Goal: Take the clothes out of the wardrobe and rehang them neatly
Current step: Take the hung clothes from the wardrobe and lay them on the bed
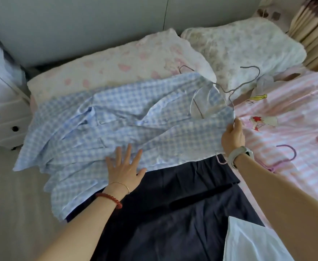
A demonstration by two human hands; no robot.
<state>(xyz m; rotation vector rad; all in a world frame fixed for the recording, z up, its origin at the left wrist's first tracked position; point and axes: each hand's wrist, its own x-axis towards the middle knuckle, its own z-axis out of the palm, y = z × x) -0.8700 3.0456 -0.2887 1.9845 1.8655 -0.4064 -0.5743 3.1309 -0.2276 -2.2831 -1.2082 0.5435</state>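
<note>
We see the blue checked shirt (116, 117) spread flat and rumpled across the bed (13, 204), lying under both hands and stretching away from them toward the pillows. Our left hand (125, 169) rests on its near hem with the fingers straight and spread wide, pressing the cloth down. Our right hand (232, 137) is curled at the shirt's shoulder edge, pinching the cloth together with the grey wire hanger (246, 85), whose hook rises beyond that hand toward the pillows. A second hook (185, 68) shows past the shirt's collar, farther from the hands.

Just under our left wrist and between our forearms lies a dark navy garment (173, 213), its top edge tucked beneath the shirt's hem. A white garment (248, 242) lies on it below the right forearm. To the outside of the right hand, a pink hanger (284, 155) rests on the pink striped quilt (296, 113). Beyond the hands sit a pink-patterned pillow (107, 66) and a pale floral pillow (248, 42) side by side. Far out past the left hand stands a white drawer unit (1, 113).
</note>
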